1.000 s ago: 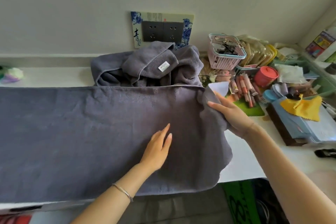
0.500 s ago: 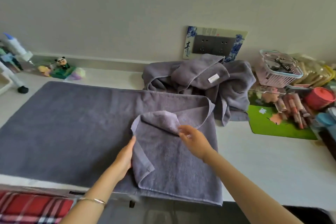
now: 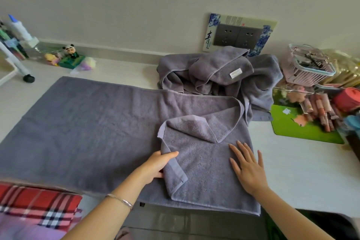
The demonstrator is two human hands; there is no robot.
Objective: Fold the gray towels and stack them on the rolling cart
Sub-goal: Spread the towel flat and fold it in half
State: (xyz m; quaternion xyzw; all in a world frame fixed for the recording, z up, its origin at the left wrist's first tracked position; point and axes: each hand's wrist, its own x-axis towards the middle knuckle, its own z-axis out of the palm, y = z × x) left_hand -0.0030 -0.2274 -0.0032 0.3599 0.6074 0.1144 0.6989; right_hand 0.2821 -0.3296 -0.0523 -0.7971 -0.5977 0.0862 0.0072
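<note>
Gray towel (image 3: 87,132) lies spread flat across the white table (image 3: 292,169), filling the centre and left of the frame. Its near edge hangs slightly over the table's front. Its right end is turned back over itself, giving a loose, rumpled flap (image 3: 196,134) at centre right.

Left hand (image 3: 155,165), lower centre: thumb on top of the flap's hemmed edge and fingers curled beneath it, pinching the hem. Thin bracelet (image 3: 120,200) on that wrist.

Right hand (image 3: 247,165), lower right of centre: palm down on the doubled towel, fingers straight and spread, pressing flat and holding nothing.

Heap of unfolded gray towels (image 3: 214,72) sits behind, upper centre right, against the wall below a socket plate (image 3: 239,35). One has a small white label facing up.

Upper left: white wheeled frame (image 3: 13,58) with a black caster, and a panda figure (image 3: 71,51) just beside it. Right edge: pink basket (image 3: 307,68), green mat (image 3: 292,124) and mixed small clutter. Lower left: red plaid cloth (image 3: 35,204).
</note>
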